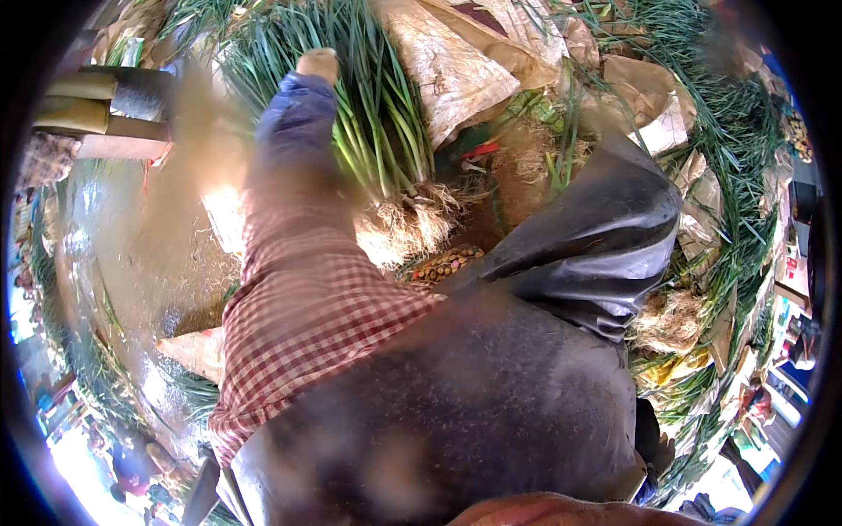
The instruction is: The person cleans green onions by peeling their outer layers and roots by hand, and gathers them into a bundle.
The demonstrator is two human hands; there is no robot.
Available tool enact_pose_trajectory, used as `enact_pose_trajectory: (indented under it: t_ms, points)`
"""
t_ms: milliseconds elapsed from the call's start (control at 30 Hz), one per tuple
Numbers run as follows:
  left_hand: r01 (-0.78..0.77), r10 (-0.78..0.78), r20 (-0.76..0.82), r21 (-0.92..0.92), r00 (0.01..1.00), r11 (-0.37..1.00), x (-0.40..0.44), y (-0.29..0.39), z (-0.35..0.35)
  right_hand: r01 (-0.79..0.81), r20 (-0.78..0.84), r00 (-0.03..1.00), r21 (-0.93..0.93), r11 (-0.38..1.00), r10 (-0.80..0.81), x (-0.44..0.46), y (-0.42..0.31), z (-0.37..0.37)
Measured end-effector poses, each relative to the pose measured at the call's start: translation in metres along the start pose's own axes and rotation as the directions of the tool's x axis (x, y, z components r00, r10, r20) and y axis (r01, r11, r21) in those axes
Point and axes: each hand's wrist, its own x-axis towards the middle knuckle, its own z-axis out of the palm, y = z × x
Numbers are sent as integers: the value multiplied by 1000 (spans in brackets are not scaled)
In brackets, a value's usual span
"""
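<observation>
Left hand [317,64] over long green stalks [364,114] with pale stringy roots [408,226].
Whether it grips is unclear; the right hand's state cannot be told.

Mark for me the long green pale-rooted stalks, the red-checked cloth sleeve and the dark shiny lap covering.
Long green pale-rooted stalks [373,131]: head view, mid-bunch, above the roots.
Red-checked cloth sleeve [303,307]: head view, middle of the cloth.
Dark shiny lap covering [491,403]: head view, broad flat part.

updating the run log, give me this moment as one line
left hand at green onion bunch | fingers' grip unclear | roots toward wearer | brown sheet beside bunch | right hand not seen
</observation>
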Motion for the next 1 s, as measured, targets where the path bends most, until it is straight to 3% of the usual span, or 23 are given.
enact_pose_trajectory:
  t_ms: [33, 67, 100, 133, 200, 233, 267, 333, 367, 433, 467, 500, 533, 567, 600, 700, 800, 867, 933, 1000]
  points:
    - [163, -290, -199, -484, 936, 860, -4, -7, -11, 3, 5, 1000, -1, 1000, -3, 1, 0, -1]
    - [138, -604, -222, -860, 765, 491, -8, -13, -22, 3, 9, 1000, -1, 1000, -3, 1, 1, 1]
    - [168, -619, -318, -784, 718, 598, -10, -20, -32, 4, 10, 1000, 0, 1000, -4, 1, 0, 0]
    - [214, -663, -305, -785, 683, 582, -19, -10, -53, 4, 12, 1000, 0, 1000, -4, 2, 1, 1]
    - [120, -561, -390, -735, 730, 667, -22, -12, -55, 6, 16, 1000, 1, 1000, -6, 2, 2, 0]
    - [63, -491, -362, -752, 792, 656, -26, -7, -55, 5, 14, 1000, 0, 1000, -5, 1, 2, -2]
    - [66, -492, -358, -754, 794, 654, -31, 4, -55, 6, 15, 1000, -3, 1000, -6, 2, 2, -1]
    - [260, -459, -99, -711, 883, 653, -47, 44, -76, 4, 10, 1000, -6, 1000, -4, 1, 1, -1]
    - [324, -414, -25, -581, 910, 747, -45, 46, -65, 2, 3, 1000, -3, 1000, -2, 1, 1, -1]
    - [286, -292, 63, -471, 954, 834, -39, 55, -39, 5, -23, 1000, 1, 1000, -5, -1, -1, -1]
    - [278, -292, 32, -423, 956, 863, -29, 54, -12, 18, -41, 999, -2, 1000, -18, 3, -8, 4]
    - [236, -183, 151, -550, 971, 801, -13, 46, 20, 3, -63, 998, 4, 1000, -3, -2, 0, -2]
    - [288, -212, 206, -488, 955, 824, -24, 72, -7, -4, -78, 997, 16, 1000, 5, -5, 0, -1]
    - [375, -305, 288, -233, 908, 897, -17, 81, 0, -16, -95, 995, 23, 1000, 18, -6, 2, -3]
    - [464, -366, 457, -119, 811, 878, -8, 87, 1, -25, -106, 994, 23, 999, 27, -9, 4, -4]
    - [481, -436, 377, -29, 817, 876, -17, 104, -1, -54, -124, 991, 23, 998, 56, -14, 9, -5]
    - [350, -332, 430, 40, 839, 936, -25, 109, -13, -86, -128, 988, 19, 996, 88, -18, 12, -7]
    - [497, -462, 308, -43, 832, 866, -15, 98, 10, -98, -129, 987, 21, 995, 99, -19, 15, -9]
    - [442, -413, 382, 12, 827, 897, 0, 82, 24, -110, -132, 985, 21, 994, 111, -20, 17, -10]
    - [-19, -179, 601, 308, 779, 951, 8, 78, 17, -121, -129, 984, 24, 992, 123, -19, 19, -12]
